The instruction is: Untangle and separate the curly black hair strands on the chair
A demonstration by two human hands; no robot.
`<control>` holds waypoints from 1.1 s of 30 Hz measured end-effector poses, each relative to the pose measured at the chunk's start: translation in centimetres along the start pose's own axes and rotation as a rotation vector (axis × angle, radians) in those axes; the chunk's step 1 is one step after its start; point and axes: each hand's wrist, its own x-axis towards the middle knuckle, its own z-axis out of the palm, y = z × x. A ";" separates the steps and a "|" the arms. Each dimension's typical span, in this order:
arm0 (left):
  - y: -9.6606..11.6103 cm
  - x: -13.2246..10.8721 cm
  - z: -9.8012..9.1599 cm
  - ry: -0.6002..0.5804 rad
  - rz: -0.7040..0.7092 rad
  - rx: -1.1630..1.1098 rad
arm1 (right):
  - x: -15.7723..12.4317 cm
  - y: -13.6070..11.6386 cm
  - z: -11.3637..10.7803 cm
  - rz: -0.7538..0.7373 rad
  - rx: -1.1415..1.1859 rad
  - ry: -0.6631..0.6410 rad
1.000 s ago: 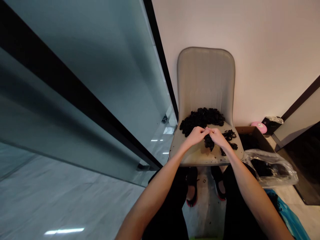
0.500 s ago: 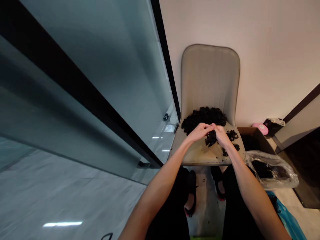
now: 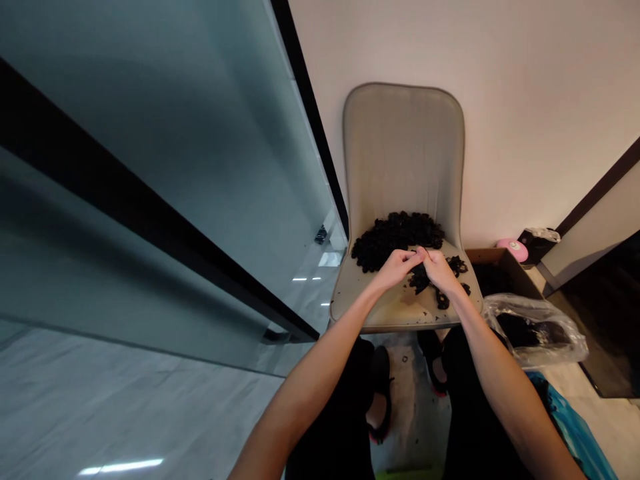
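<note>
Over the seat of a beige chair (image 3: 404, 153), my left hand (image 3: 397, 265) and my right hand (image 3: 437, 268) meet at the fingertips. Both are closed in a pinch on a black cut-out piece (image 3: 419, 280) that hangs below them; its exact kind is too small to make out. Behind my hands a heap of small black pieces (image 3: 395, 233) covers the back of the seat. A few loose black pieces (image 3: 457, 266) lie just right of my right hand, with tiny dark scraps around them on the seat.
A dark-framed glass partition (image 3: 200, 200) stands close on the left. To the right are a cardboard box (image 3: 525, 277) holding dark stuff, a clear plastic bag (image 3: 575, 347) with black contents, a pink round object (image 3: 513, 249) and a blue bag (image 3: 575, 427).
The camera has turned slightly, so the chair sits further left in view. My hands stay together at the fingertips, and the black piece below them hangs a little differently.
</note>
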 end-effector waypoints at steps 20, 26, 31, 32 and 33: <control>1.4 0.3 2.8 0.484 -0.174 -0.729 | 0.2 -0.7 3.8 0.172 0.424 0.404; 2.7 0.3 1.0 0.344 -0.094 -0.751 | 0.6 -1.9 3.9 0.174 0.514 0.316; 2.2 0.5 1.2 0.419 -0.024 -0.508 | 0.8 -2.2 2.9 0.041 0.206 0.247; 2.1 0.4 1.2 0.422 -0.017 -0.493 | 0.8 -2.1 2.6 0.026 0.173 0.250; 2.1 0.3 1.3 0.420 -0.009 -0.487 | 0.8 -2.0 2.3 0.012 0.148 0.256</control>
